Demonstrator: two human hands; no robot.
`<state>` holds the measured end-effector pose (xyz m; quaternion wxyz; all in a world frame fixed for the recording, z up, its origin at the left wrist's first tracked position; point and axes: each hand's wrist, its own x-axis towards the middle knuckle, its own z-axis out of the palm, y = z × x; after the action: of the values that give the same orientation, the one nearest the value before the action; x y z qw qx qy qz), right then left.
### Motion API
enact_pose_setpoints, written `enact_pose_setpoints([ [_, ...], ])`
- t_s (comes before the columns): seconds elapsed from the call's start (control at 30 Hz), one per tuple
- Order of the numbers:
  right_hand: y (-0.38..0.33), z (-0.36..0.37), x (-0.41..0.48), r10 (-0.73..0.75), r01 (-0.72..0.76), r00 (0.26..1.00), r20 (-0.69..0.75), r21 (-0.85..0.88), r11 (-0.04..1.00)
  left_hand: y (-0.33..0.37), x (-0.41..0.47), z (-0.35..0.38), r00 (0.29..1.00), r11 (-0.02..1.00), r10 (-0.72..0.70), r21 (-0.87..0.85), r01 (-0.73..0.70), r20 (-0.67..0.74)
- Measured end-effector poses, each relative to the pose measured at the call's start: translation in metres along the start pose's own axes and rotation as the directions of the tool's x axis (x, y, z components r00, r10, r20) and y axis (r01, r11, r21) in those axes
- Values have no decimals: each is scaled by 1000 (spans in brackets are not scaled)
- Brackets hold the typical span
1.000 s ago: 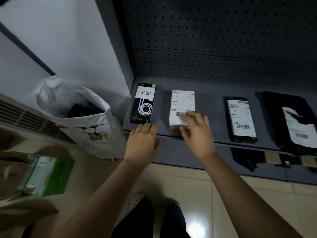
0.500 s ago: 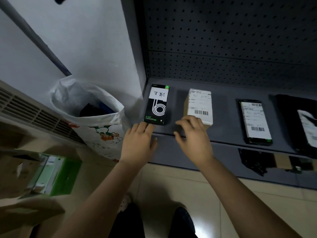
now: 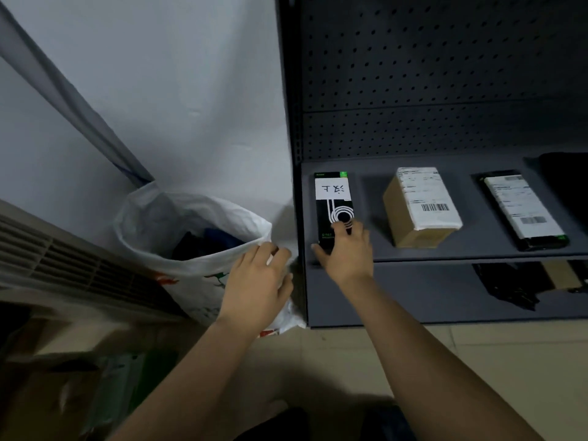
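A slim black box (image 3: 333, 202) with a white handwritten label and white rings lies at the left end of the grey shelf (image 3: 445, 253). My right hand (image 3: 346, 253) grips its near end, thumb at the left edge and fingers over the top. My left hand (image 3: 259, 281) hangs with relaxed fingers at the rim of a white woven sack (image 3: 191, 227) standing on the floor left of the shelf; it holds nothing. Dark items lie inside the sack.
On the shelf to the right lie a brown carton with a shipping label (image 3: 420, 208), a flat black labelled box (image 3: 523, 208) and a dark bag (image 3: 566, 173). A black plastic parcel (image 3: 502, 286) sits on the lower shelf. A vented unit (image 3: 47, 265) stands left.
My right hand left the brown carton and moved left onto the black box, taking hold of it. My left hand moved off the shelf edge to the sack's rim. The view swung left.
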<state>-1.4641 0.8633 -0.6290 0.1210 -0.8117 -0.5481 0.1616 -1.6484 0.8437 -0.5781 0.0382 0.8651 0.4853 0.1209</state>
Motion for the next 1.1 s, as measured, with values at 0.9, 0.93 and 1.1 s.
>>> enact_pose_setpoints([
  [0.9,51,-40,-7,125,-52,989,-84,586,809,46,0,26,993,983,-115,-146,114,6],
  [0.93,51,-39,-8,148,-79,987,-57,630,773,47,-2,26,992,981,-127,-145,126,2],
  [1.1,56,-36,-13,132,-95,991,4,718,690,55,-10,30,983,974,-182,-135,181,5],
])
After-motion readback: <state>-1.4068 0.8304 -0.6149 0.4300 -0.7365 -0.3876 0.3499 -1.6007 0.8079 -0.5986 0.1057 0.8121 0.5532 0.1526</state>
